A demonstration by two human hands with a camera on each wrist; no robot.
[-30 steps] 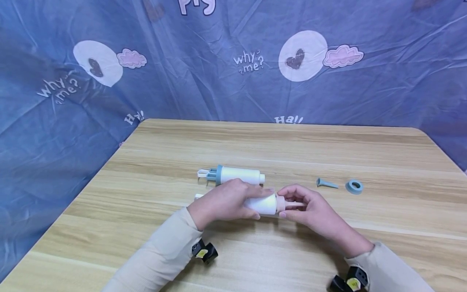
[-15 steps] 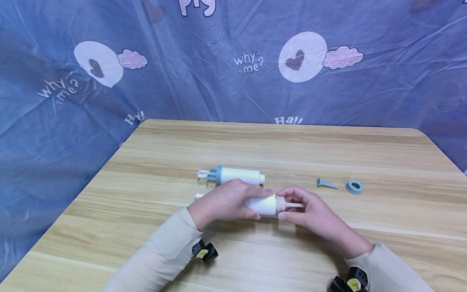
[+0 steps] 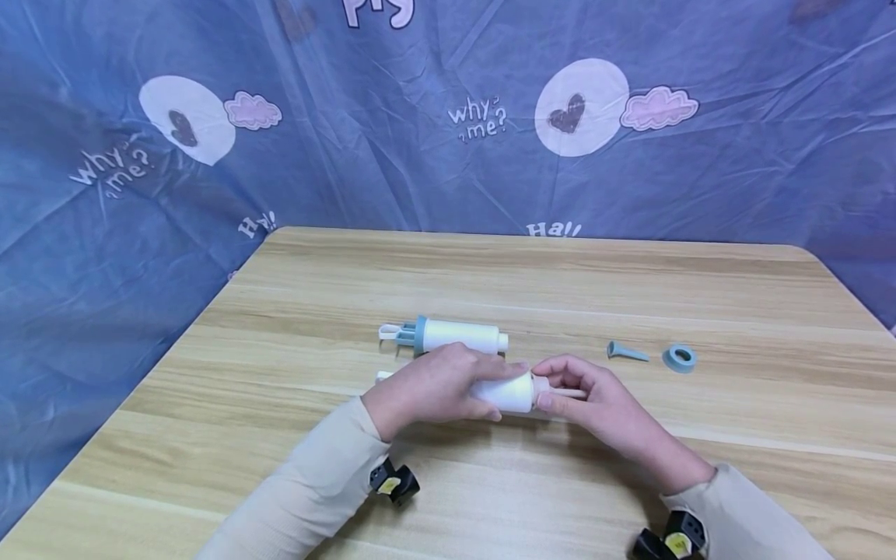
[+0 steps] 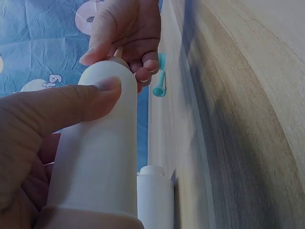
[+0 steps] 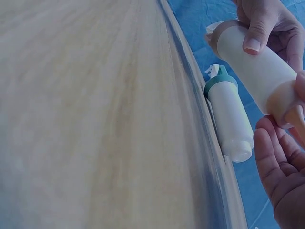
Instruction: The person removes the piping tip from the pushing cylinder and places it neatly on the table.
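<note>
My left hand [image 3: 448,385] grips the white barrel of an icing syringe [image 3: 509,393], held level with its tip to the right. In the left wrist view the left thumb lies along the barrel, near its front end. A pale pink collar [image 5: 280,102] and a slim pink nozzle [image 5: 296,117] sit at that end. My right hand [image 3: 595,397] pinches the collar between thumb and fingertips, while the nozzle points into its palm. Most of the syringe's rear is hidden behind the left hand in the head view; a white handle end shows past the wrist.
A second white icing syringe [image 3: 462,336] with blue fittings lies on the wooden table [image 3: 525,280], just beyond the left hand. Farther right lie a blue nozzle [image 3: 628,352] and a blue ring [image 3: 680,358]. A blue printed cloth [image 3: 420,171] hangs behind the table.
The right thumb has shifted up and onto the collar, which it stood slightly below half a second ago. The left hand and the barrel stay almost in place.
</note>
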